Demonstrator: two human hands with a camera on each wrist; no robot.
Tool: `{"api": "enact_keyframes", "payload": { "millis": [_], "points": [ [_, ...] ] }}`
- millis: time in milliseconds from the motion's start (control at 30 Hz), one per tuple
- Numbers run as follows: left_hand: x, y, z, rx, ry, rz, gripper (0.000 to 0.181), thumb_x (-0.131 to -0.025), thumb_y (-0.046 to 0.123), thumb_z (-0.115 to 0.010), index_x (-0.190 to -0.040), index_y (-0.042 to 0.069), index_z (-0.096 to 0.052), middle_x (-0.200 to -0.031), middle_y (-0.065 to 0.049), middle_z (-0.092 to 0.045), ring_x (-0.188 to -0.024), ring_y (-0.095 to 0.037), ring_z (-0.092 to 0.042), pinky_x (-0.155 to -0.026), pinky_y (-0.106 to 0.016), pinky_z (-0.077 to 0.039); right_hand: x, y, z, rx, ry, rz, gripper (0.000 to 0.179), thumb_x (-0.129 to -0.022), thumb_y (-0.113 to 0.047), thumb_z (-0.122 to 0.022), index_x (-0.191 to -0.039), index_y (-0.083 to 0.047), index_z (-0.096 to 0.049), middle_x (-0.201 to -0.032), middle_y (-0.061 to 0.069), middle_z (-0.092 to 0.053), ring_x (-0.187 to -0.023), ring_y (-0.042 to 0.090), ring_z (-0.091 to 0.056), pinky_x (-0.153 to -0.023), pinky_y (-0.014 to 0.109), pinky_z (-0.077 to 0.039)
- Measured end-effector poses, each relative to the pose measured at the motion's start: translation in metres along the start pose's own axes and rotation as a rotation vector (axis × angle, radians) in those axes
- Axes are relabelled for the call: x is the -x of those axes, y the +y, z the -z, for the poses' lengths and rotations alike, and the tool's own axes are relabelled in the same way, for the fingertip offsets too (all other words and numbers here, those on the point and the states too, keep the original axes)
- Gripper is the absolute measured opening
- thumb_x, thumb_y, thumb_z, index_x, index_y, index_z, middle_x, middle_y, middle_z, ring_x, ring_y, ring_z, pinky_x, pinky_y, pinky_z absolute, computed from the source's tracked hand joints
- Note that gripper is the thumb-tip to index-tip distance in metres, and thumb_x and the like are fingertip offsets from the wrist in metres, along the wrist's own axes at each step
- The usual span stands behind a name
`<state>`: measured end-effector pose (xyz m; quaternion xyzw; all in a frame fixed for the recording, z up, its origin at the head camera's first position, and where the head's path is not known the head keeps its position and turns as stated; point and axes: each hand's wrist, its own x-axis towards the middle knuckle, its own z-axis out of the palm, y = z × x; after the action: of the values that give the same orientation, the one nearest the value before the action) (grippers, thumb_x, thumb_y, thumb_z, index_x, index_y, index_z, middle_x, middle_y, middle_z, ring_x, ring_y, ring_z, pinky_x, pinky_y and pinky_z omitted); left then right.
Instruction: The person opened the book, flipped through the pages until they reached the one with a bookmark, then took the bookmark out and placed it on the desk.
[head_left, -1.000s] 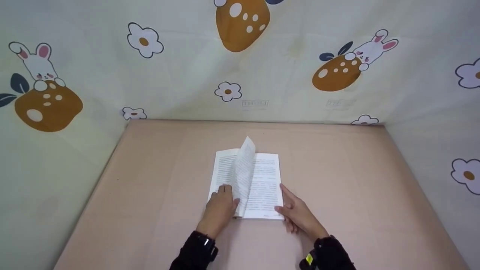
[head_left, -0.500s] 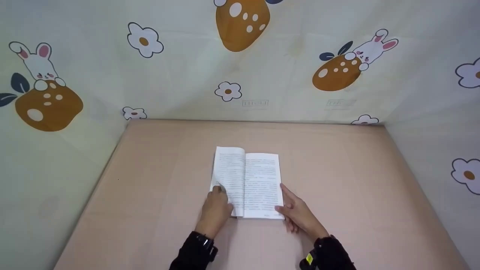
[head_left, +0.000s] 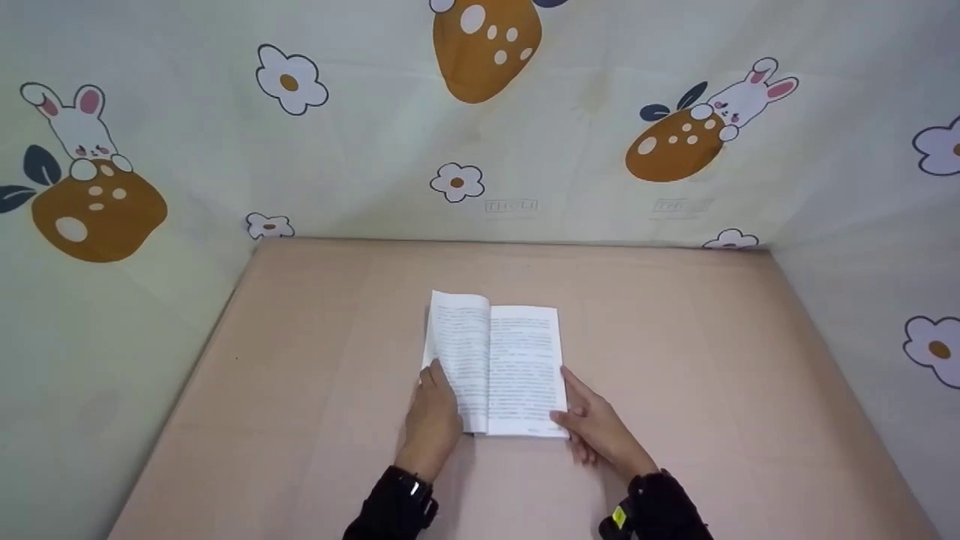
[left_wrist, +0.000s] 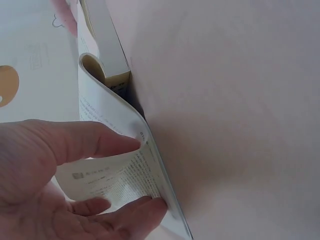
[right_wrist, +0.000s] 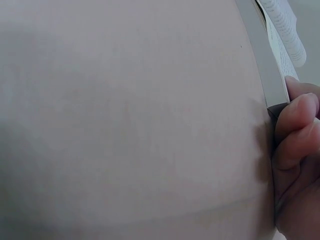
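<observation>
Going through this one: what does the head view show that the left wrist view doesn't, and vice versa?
Head view only: black sleeves at both wrists and white cartoon rabbits on the pale printed wall covering.

Left wrist view only: the hollow inside the curled white paper leaf, and printed lines visible between the bare left hand's thumb and fingers.

Both: the open white book with the left hand touching it, some wall covering, and the pinkish-beige tabletop.
</observation>
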<state>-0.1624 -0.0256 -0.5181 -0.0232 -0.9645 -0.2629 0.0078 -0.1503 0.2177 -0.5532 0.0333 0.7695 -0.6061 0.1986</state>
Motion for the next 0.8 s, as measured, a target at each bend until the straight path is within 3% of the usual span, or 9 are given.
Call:
{"api": "enact_keyframes", "payload": {
  "millis": [133, 267, 333, 400, 467, 533, 667, 800],
  "points": [
    [0.001, 0.003, -0.002, -0.041, -0.002, -0.001, 0.081, -0.075, -0.023, -0.051, -0.145, -0.007, -0.014, -0.146, -0.032, -0.022, -0.102, -0.036, -0.054, -0.052, -0.029, -0.046, 0.000, 0.000, 0.000, -0.001, -0.002, 0.004, 0.078, -0.089, -0.023, -0.062, -0.150, -0.020, -0.015, -0.048, -0.002, -0.049, -0.033, 0.008, -0.047, -0.033, 0.021, -0.038],
    [0.002, 0.004, -0.004, -0.106, 0.010, -0.026, 0.084, -0.072, -0.025, -0.053, -0.146, -0.003, -0.020, -0.151, -0.028, -0.015, -0.094, -0.033, -0.054, -0.048, -0.027, -0.043, 0.000, 0.000, 0.001, -0.003, -0.005, 0.000, 0.078, -0.089, -0.024, -0.063, -0.151, -0.020, -0.014, -0.048, -0.003, -0.049, -0.033, 0.008, -0.047, -0.033, 0.021, -0.038],
    [0.001, 0.004, -0.005, -0.132, 0.015, -0.033, 0.080, -0.073, -0.023, -0.053, -0.145, -0.002, -0.025, -0.151, -0.028, -0.015, -0.102, -0.038, -0.052, -0.057, -0.034, -0.049, 0.000, 0.000, 0.001, -0.006, -0.010, 0.004, 0.079, -0.089, -0.025, -0.063, -0.151, -0.021, -0.014, -0.048, -0.003, -0.049, -0.033, 0.008, -0.047, -0.033, 0.021, -0.038],
    [0.000, 0.004, -0.006, -0.151, 0.006, -0.041, 0.077, -0.073, -0.023, -0.052, -0.143, -0.002, -0.030, -0.151, -0.027, -0.016, -0.115, -0.045, -0.045, -0.075, -0.045, -0.052, 0.000, 0.000, 0.002, -0.007, -0.017, 0.012, 0.080, -0.088, -0.026, -0.063, -0.151, -0.020, -0.014, -0.048, -0.002, -0.049, -0.033, 0.008, -0.047, -0.033, 0.021, -0.037],
    [0.000, 0.004, -0.008, -0.186, -0.009, -0.070, 0.073, -0.075, -0.023, -0.050, -0.142, -0.001, -0.032, -0.151, -0.025, -0.018, -0.129, -0.050, -0.032, -0.092, -0.055, -0.044, 0.000, 0.000, 0.003, -0.011, -0.021, 0.017, 0.080, -0.088, -0.026, -0.064, -0.151, -0.020, -0.013, -0.048, -0.002, -0.048, -0.033, 0.007, -0.047, -0.033, 0.020, -0.037],
    [0.001, 0.004, -0.010, -0.214, -0.023, -0.121, 0.070, -0.076, -0.023, -0.048, -0.142, -0.002, -0.033, -0.151, -0.023, -0.021, -0.135, -0.049, -0.022, -0.101, -0.059, -0.034, 0.000, 0.000, 0.003, -0.010, -0.024, 0.020, 0.081, -0.088, -0.026, -0.064, -0.151, -0.018, -0.013, -0.049, -0.003, -0.048, -0.033, 0.007, -0.046, -0.033, 0.020, -0.037],
    [0.002, 0.003, -0.014, -0.245, -0.028, -0.227, 0.068, -0.077, -0.022, -0.049, -0.141, -0.005, -0.032, -0.149, -0.020, -0.029, -0.133, -0.044, -0.030, -0.104, -0.050, -0.036, 0.000, 0.001, 0.003, -0.016, -0.022, 0.014, 0.081, -0.088, -0.026, -0.064, -0.151, -0.018, -0.013, -0.048, -0.003, -0.049, -0.033, 0.006, -0.046, -0.033, 0.020, -0.037],
    [0.001, 0.001, -0.012, -0.206, -0.019, -0.267, 0.065, -0.074, -0.021, -0.057, -0.135, -0.010, -0.036, -0.140, -0.026, -0.039, -0.124, -0.041, -0.044, -0.097, -0.042, -0.045, 0.001, 0.000, 0.003, -0.026, -0.011, 0.001, 0.080, -0.088, -0.025, -0.064, -0.151, -0.020, -0.015, -0.049, -0.003, -0.049, -0.033, 0.007, -0.046, -0.033, 0.020, -0.038]
  ]
}}
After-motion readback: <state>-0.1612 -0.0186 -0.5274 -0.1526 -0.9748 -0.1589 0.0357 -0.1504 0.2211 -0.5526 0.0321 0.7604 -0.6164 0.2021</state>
